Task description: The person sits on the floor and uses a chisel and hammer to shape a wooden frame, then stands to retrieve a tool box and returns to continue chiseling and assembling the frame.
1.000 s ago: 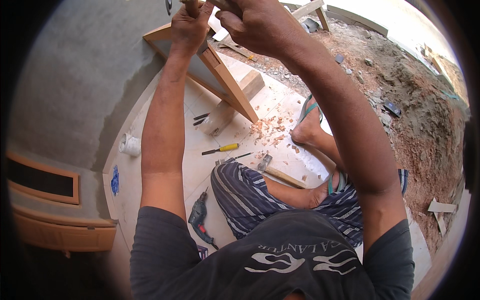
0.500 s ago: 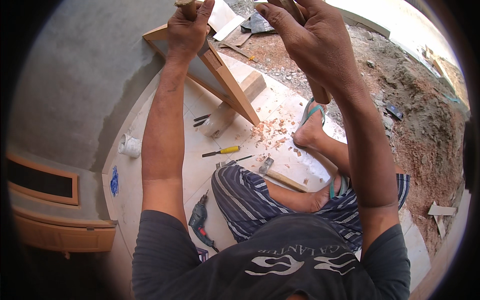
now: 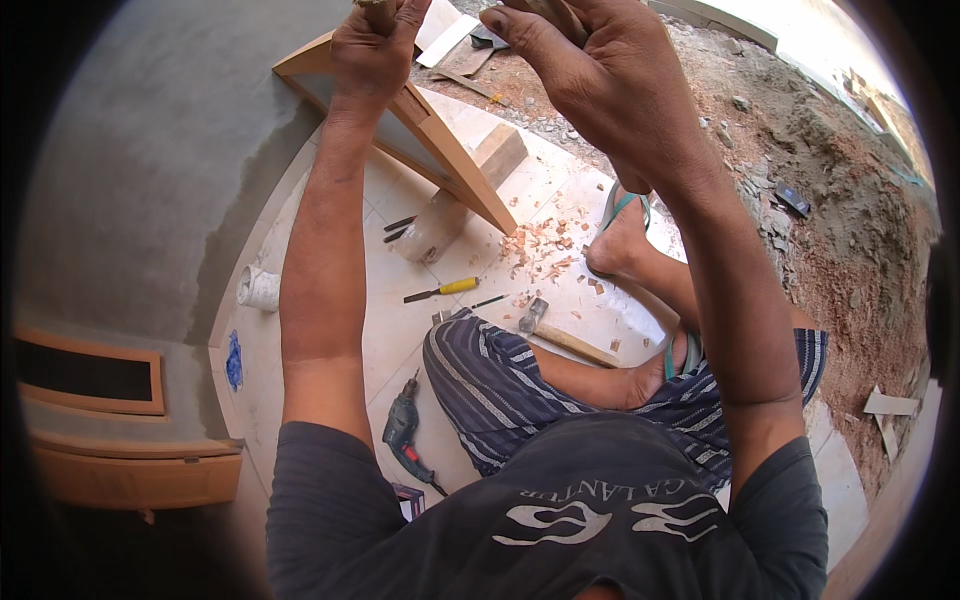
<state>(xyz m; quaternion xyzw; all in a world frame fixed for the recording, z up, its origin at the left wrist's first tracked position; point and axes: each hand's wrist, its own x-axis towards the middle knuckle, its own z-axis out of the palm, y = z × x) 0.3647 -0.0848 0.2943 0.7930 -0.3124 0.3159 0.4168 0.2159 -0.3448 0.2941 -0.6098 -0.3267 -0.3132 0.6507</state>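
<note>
My left hand (image 3: 370, 65) is wrapped round the worn wooden handle of a chisel (image 3: 378, 14), above the upper edge of a tilted wooden frame (image 3: 470, 185). A notch is cut in that edge, close under my left hand; the chisel's blade is mostly hidden by the hand. Raised to the right, my right hand (image 3: 625, 95) grips a wooden bar (image 3: 560, 18), whose lower end shows below the palm. The bar's upper part runs out of the picture, so its full shape cannot be made out. The frame leans across a wooden block (image 3: 500, 150).
Wood chips (image 3: 545, 245) litter the tiles by my foot. A yellow-handled chisel (image 3: 445, 289), a hammer (image 3: 570, 342) and a power drill (image 3: 404, 430) lie near my knee. A white pot (image 3: 260, 288) stands by the grey wall (image 3: 150, 150); rubble (image 3: 830, 240) covers the ground at right.
Both hands have shifted slightly up and left in the picture, still holding the chisel and the bar. The bar's lower end shows less below my right hand.
</note>
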